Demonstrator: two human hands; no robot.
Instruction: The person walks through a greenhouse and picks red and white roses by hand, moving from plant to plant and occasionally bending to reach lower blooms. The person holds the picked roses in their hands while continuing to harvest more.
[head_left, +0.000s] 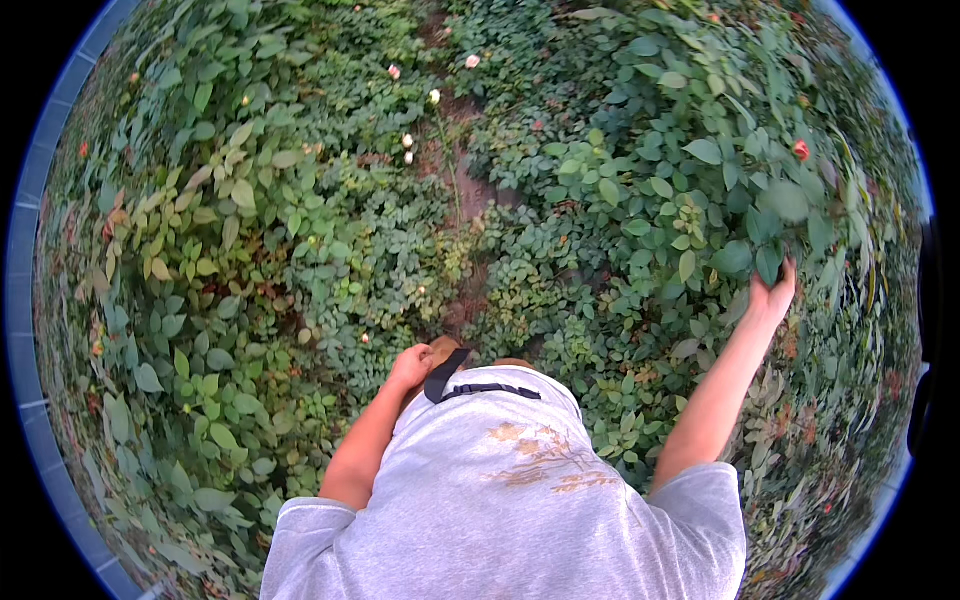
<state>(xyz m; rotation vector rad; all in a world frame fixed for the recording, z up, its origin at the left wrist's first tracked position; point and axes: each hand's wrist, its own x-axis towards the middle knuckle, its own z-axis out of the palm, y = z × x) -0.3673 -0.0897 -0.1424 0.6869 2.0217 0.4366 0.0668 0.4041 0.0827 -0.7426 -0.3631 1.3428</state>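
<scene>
My right hand (775, 291) reaches out to the right into the green leaves of a rose bush (766, 259). Its fingertips are partly hidden behind the foliage, and whether they grip a stem cannot be seen. A red rose bloom (802, 150) stands above that hand. Near my waist, my left hand (412, 366) is held with its fingers curled, beside a black strap (444, 377); I cannot tell whether it holds anything. A grey T-shirt with a tan print covers my front.
Dense rose bushes (225, 360) rise on both sides. A narrow strip of reddish-brown ground (471, 191) runs ahead between them, with a thin green stem (452, 169) across it. Pale blooms (472, 61) and white buds (407, 140) stand near the strip.
</scene>
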